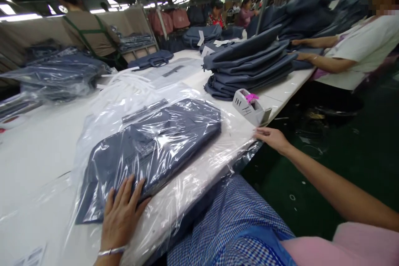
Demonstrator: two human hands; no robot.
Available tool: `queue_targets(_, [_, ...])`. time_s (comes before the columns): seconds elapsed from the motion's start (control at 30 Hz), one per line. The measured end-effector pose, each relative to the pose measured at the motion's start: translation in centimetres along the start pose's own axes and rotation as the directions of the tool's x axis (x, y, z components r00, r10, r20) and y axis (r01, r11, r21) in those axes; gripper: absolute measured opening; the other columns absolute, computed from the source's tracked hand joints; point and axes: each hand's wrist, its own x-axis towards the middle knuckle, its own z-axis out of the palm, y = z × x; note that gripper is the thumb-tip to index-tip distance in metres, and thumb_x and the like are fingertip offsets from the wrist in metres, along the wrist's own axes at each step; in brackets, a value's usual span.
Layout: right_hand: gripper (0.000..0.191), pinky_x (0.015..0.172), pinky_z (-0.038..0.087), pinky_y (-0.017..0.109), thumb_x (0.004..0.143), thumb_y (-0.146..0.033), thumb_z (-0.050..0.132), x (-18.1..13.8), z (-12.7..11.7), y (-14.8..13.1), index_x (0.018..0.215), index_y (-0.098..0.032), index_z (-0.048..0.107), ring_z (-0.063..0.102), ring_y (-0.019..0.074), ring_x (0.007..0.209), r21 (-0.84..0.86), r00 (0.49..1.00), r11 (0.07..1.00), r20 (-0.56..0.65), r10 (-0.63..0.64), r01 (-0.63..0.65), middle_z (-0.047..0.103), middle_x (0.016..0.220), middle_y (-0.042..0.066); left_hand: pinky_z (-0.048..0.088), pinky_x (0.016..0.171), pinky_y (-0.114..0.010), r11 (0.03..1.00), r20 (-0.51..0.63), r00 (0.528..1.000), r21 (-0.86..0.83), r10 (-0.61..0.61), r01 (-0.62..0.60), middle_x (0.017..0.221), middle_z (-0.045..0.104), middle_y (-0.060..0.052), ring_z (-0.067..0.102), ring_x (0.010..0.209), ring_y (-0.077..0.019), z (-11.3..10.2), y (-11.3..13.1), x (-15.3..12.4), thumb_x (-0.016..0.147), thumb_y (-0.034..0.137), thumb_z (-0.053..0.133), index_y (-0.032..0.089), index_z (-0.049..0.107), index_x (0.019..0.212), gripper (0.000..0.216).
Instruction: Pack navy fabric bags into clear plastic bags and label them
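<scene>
A dark blue bag [174,133] lies flat inside a clear plastic bag [215,164] on the white table, and the loose plastic spreads over the near edge. My left hand [123,212], a bracelet at its wrist, rests on the wrapped bag's near left end with fingers spread. At the table's right edge my right hand [274,139] has its fingers pressed together just below the grey tape dispenser [249,106]; whatever is between the fingertips is too small to tell. Something bright pink sits in the dispenser.
Behind the dispenser rises a stack of dark blue bags [246,66], which a co-worker [358,50] touches from the right. More plastic-wrapped bags [62,72] lie at the far left. White strips [124,87] and a printed label [33,255] are on the table.
</scene>
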Motion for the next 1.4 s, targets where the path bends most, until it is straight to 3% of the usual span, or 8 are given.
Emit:
queue_targets(0.17, [0.056, 0.106, 0.045, 0.049, 0.091, -0.044, 0.059, -4.0, -0.3, -2.8, 0.141, -0.021, 0.049, 0.057, 0.0292, 0.121, -0.187, 0.919, 0.94, -0.225, -0.325, 0.286, 0.058, 0.136, 0.013, 0.022, 0.117, -0.055, 1.0, 0.014, 1.0, 0.013, -0.015, 0.015, 0.155, 0.039, -0.011, 0.037, 0.142, -0.0309, -0.2, 0.7, -0.7, 0.095, 0.039, 0.048, 0.03, 0.027, 0.152, 0.061])
queue_targets(0.3, [0.065, 0.118, 0.022, 0.059, 0.087, -0.04, 0.068, -7.9, 2.7, -5.9, 0.146, -0.028, 0.043, 0.037, 0.0332, 0.139, -0.322, 0.612, 0.527, 0.288, -0.736, 0.786, 0.044, 0.15, 0.008, 0.02, 0.118, -0.055, 0.999, 0.028, 0.999, 0.031, -0.017, 0.017, 0.155, 0.038, -0.01, 0.036, 0.142, -0.0305, -0.2, 0.7, -0.6, 0.095, 0.037, 0.051, 0.03, 0.026, 0.152, 0.063])
queue_targets(0.4, [0.05, 0.117, 0.025, 0.058, 0.094, -0.021, 0.058, -8.7, 5.7, -6.9, 0.143, -0.027, 0.047, 0.045, 0.0278, 0.134, -0.269, 0.472, 0.393, 0.392, -0.789, 0.879, 0.054, 0.142, 0.006, 0.02, 0.118, -0.054, 0.999, 0.035, 0.999, 0.054, 0.002, -0.004, 0.154, 0.039, -0.01, 0.037, 0.142, -0.0301, -0.3, 0.5, -0.6, 0.094, 0.037, 0.053, 0.03, 0.025, 0.152, 0.065])
queue_targets(0.63, [0.036, 0.087, 0.056, 0.035, 0.092, -0.011, 0.054, -6.9, 4.2, -7.6, 0.12, -0.029, 0.067, 0.068, 0.017, 0.092, -0.112, 0.456, 0.445, 0.317, -0.831, 0.888, 0.074, 0.101, 0.002, 0.021, 0.119, -0.053, 0.998, 0.079, 0.997, 0.064, 0.011, -0.016, 0.156, 0.036, -0.008, 0.036, 0.142, -0.0291, -0.5, 0.1, -0.8, 0.094, 0.037, 0.053, 0.03, 0.023, 0.153, 0.067])
queue_targets(0.9, [0.047, 0.11, 0.041, 0.049, 0.093, -0.017, 0.058, -7.8, 4.7, -8.3, 0.138, -0.03, 0.053, 0.061, 0.0229, 0.118, -0.198, 0.459, 0.414, 0.373, -0.806, 0.888, 0.064, 0.13, 0.005, 0.021, 0.119, -0.053, 0.997, 0.084, 0.996, 0.073, 0.02, -0.026, 0.155, 0.037, -0.008, 0.037, 0.142, -0.0283, -0.8, 0.1, -1.1, 0.094, 0.039, 0.054, 0.029, 0.024, 0.153, 0.067])
queue_targets(1.0, [0.042, 0.111, 0.04, 0.052, 0.091, -0.017, 0.061, -7.8, 6.1, -8.7, 0.132, -0.029, 0.059, 0.063, 0.0223, 0.113, -0.119, 0.391, 0.374, 0.351, -0.851, 0.92, 0.069, 0.12, 0.004, 0.022, 0.118, -0.053, 0.996, 0.079, 0.996, 0.085, 0.028, -0.034, 0.155, 0.039, -0.008, 0.038, 0.141, -0.0283, -0.9, 0.3, -1.0, 0.094, 0.037, 0.052, 0.03, 0.024, 0.153, 0.065])
queue_targets(1.1, [0.034, 0.103, 0.049, 0.046, 0.092, -0.011, 0.057, -7.1, 6.1, -10.1, 0.121, -0.027, 0.066, 0.069, 0.0184, 0.095, -0.019, 0.33, 0.342, 0.323, -0.887, 0.939, 0.074, 0.105, 0.002, 0.023, 0.118, -0.053, 0.993, 0.079, 0.996, 0.111, 0.04, -0.049, 0.154, 0.039, -0.009, 0.039, 0.141, -0.0286, -1.0, 0.4, -1.0, 0.095, 0.036, 0.051, 0.029, 0.025, 0.153, 0.063])
queue_targets(1.4, [0.027, 0.074, 0.054, 0.027, 0.099, -0.03, 0.048, 1.8, 5.1, -18.9, 0.11, -0.028, 0.072, 0.07, 0.0166, 0.084, -0.062, 0.398, 0.406, 0.378, -0.836, 0.912, 0.075, 0.1, 0.001, 0.027, 0.117, -0.053, 0.962, 0.128, 0.988, 0.247, 0.084, -0.114, 0.156, 0.036, -0.007, 0.038, 0.142, -0.0272, -1.1, 0.2, -1.0, 0.095, 0.029, 0.049, 0.028, 0.031, 0.15, 0.058])
